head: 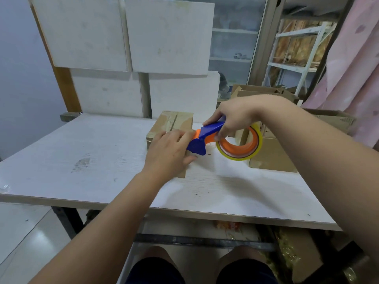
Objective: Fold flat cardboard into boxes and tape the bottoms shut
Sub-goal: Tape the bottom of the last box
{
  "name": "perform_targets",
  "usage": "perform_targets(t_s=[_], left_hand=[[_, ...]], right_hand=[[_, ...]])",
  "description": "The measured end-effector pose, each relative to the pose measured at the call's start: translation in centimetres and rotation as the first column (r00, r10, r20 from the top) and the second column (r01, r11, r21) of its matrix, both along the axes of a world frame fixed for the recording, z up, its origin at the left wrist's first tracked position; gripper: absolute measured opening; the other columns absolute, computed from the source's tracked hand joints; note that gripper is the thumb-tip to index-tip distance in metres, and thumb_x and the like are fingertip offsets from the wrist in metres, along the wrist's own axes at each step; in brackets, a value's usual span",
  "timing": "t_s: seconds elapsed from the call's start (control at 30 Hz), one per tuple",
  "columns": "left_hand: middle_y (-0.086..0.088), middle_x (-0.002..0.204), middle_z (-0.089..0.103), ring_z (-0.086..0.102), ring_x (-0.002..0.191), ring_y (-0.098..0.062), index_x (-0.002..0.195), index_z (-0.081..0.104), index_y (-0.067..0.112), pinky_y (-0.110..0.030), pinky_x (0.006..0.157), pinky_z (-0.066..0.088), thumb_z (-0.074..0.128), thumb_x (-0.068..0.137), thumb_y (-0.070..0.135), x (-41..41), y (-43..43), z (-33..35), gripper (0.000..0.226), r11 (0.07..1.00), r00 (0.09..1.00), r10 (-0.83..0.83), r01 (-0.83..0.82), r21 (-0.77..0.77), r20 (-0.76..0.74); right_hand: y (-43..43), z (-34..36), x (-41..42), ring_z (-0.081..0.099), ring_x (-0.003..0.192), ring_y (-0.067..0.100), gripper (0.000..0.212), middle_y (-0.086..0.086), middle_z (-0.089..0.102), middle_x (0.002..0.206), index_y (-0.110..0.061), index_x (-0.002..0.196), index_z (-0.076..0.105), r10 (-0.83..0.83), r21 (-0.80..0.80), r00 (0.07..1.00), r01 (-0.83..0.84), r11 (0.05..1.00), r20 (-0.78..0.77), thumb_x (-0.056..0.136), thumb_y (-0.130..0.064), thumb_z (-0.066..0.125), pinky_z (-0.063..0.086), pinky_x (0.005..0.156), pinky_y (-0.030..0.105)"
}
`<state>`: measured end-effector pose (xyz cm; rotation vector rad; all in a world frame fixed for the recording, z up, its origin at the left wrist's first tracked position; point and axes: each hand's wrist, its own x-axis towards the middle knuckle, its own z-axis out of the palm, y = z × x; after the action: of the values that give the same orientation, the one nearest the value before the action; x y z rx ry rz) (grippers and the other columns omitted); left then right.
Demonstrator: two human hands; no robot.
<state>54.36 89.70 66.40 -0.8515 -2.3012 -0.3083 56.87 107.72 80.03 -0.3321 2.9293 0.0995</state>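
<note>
A small brown cardboard box (174, 120), its flaps up and glossy with tape, sits on the white table (82, 152) under the flat, pressing left hand (169, 149), while the right hand (232, 118) grasps a blue-and-orange tape dispenser (206, 135) touching the box.

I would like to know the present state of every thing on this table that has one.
Small box: folded up, flaps closed, some tape on top.
Tape dispenser: held at the small box's right edge.
Tape roll: on the tape dispenser.
Left hand: rests on the small box.
Right hand: grips the tape dispenser.
</note>
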Motion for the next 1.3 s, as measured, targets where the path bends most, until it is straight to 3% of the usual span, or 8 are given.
perform_targets(t_s=[0.2,0.33,0.43,0.63,0.83,1.03,1.2,1.3], left_hand=[[-0.004,0.086,0.067,0.062,0.074,-0.027,0.102,0.065,0.012,-0.035,0.070,0.046,0.071,0.074,0.033,0.0,0.4,0.0,0.036,0.995,0.997,-0.034,0.040,0.093,-0.067],[-0.013,0.143,0.040,0.037,0.132,-0.030,0.116,0.060,0.020,-0.049,0.105,0.024,0.062,0.080,0.053,0.9,0.5,0.1,0.049,0.970,0.995,0.047,-0.026,-0.243,0.083],[-0.011,0.155,0.014,0.012,0.143,-0.028,0.125,0.055,0.027,-0.045,0.111,0.009,0.060,0.083,0.055,1.0,0.1,0.3,0.051,0.934,0.989,0.091,-0.044,-0.354,0.117],[-0.017,0.146,0.039,0.039,0.133,-0.032,0.109,0.071,0.019,-0.047,0.106,0.019,0.067,0.077,0.051,0.8,-0.7,1.4,0.046,0.983,0.977,-0.079,0.109,-0.144,0.200],[-0.003,0.155,0.026,0.025,0.142,-0.016,0.107,0.072,0.029,-0.031,0.111,0.011,0.059,0.076,0.060,0.9,-0.8,2.5,0.046,0.977,0.941,-0.064,0.127,-0.172,0.331],[0.004,0.155,0.027,0.040,0.131,-0.015,0.106,0.072,0.023,-0.029,0.107,0.020,0.049,0.093,0.048,0.9,-0.7,3.3,0.037,0.970,0.937,0.008,0.078,-0.232,0.349],[-0.001,0.152,0.032,0.045,0.122,-0.019,0.060,0.051,0.024,-0.033,0.104,0.025,0.055,0.091,0.044,0.9,-1.1,2.9,0.038,0.964,0.937,-0.019,0.110,-0.243,0.349],[-0.004,0.118,0.054,0.047,0.086,-0.018,0.070,0.041,0.023,-0.040,0.092,0.037,0.058,0.086,0.029,1.1,-1.1,2.8,0.024,0.971,0.943,-0.132,0.186,-0.153,0.306]], right_hand=[[0.0,0.5,-0.2,0.053,0.096,0.012,0.051,-0.006,0.061,0.114,-0.034,0.135,0.053,-0.026,0.004,0.997,0.025,1.000,0.071,0.087,-0.042,0.066,0.042,0.082,0.027],[-0.1,-2.0,-1.2,0.051,0.103,0.013,0.055,-0.011,0.057,0.110,-0.033,0.136,0.052,-0.069,0.041,0.979,0.062,0.997,0.194,0.084,-0.046,0.068,0.042,0.093,0.030],[1.7,-4.4,-1.6,0.056,0.090,0.006,0.049,-0.017,0.062,0.096,-0.039,0.130,0.056,-0.046,-0.146,0.959,0.090,0.985,0.279,0.084,-0.044,0.069,0.049,0.085,0.026],[6.2,-8.0,-0.4,0.056,0.070,0.014,0.027,-0.002,0.064,0.077,-0.019,0.093,0.071,0.041,-0.600,0.862,0.316,0.735,0.505,0.074,-0.038,0.074,0.046,0.068,0.032],[7.8,-11.8,1.1,0.061,0.061,0.019,0.044,0.011,0.065,0.073,-0.007,0.087,0.065,0.258,-0.700,0.676,0.535,0.473,0.691,0.068,-0.043,0.082,0.053,0.061,0.028],[8.4,-14.0,2.9,0.066,0.062,0.016,0.069,0.007,0.069,0.072,-0.008,0.081,0.064,0.125,-0.733,0.735,0.615,0.290,0.666,0.036,-0.049,0.095,0.054,0.059,0.026],[8.5,-14.0,3.1,0.069,0.066,0.016,0.035,0.006,0.072,0.077,-0.008,0.092,0.063,-0.019,-0.725,0.751,0.642,0.249,0.660,0.079,-0.040,0.064,0.056,0.062,0.026],[8.1,-13.8,2.7,0.067,0.068,0.017,0.039,0.007,0.071,0.080,-0.009,0.092,0.065,-0.108,-0.750,0.776,0.629,0.203,0.622,0.074,-0.044,0.061,0.055,0.064,0.026]])
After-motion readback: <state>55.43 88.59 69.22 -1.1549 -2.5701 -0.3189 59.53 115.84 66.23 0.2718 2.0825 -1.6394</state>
